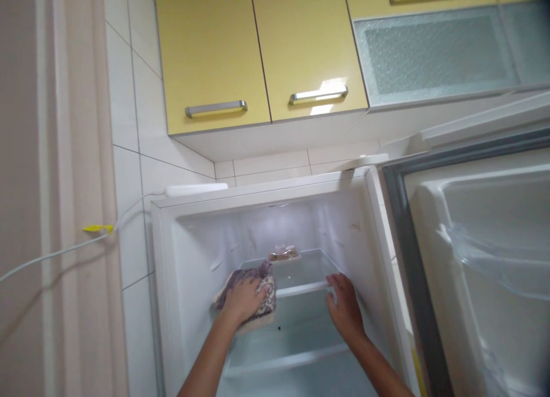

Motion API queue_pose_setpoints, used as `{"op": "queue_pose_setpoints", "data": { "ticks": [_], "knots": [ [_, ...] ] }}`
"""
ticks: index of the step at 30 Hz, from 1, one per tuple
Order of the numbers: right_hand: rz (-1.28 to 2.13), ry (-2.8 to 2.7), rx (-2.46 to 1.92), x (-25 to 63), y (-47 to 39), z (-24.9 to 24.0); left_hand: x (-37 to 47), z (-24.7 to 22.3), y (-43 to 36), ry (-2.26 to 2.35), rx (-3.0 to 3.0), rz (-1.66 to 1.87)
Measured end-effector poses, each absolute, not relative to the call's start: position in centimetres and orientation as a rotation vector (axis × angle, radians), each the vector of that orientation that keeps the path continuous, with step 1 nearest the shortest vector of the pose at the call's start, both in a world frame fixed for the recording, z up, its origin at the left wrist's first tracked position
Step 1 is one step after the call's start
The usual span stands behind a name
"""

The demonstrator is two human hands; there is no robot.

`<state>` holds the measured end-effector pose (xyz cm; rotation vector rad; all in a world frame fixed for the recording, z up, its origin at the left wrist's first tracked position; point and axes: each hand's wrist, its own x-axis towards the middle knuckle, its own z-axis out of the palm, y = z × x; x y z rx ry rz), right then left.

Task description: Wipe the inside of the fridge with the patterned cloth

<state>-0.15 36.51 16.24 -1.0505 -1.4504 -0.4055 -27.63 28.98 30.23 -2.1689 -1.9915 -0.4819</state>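
Note:
My left hand (246, 298) presses on a patterned purple-grey and cream cloth (267, 288) at the left of the upper glass shelf (296, 278). Its fingers are bent over the cloth, which hangs past the shelf's front edge. My right hand (345, 305) is at the right end of the same shelf's front edge, thumb and fingers apart, with nothing in it. Whether its fingertips touch the shelf, I cannot tell. Toward the back of that shelf lies a small packet (283, 253), its contents unclear.
Around my hands is the open white refrigerator (172, 305), with a lower shelf (287, 361) below. Its door (494, 225), with clear racks, stands open at the right. Yellow cabinets (215, 53) hang above. A white cable (55, 254) with a yellow tag crosses the left.

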Motion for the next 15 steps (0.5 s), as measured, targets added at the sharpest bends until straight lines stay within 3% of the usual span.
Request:
{"op": "queue_pose_setpoints", "data": {
  "ticks": [5,10,15],
  "knots": [
    [-0.258,-1.396,-1.238,-1.2,33.6,19.6,-20.7,29.7,29.2,-1.963,-2.182,-0.534],
    [-0.220,-1.510,-0.999,-2.2,31.2,21.5,-13.6,28.9,31.3,-1.869,-2.314,-0.692],
    [-0.141,-1.638,-0.921,-2.7,30.9,22.6,-13.4,30.3,33.3,-1.581,-2.554,-1.003]
  ]
}}
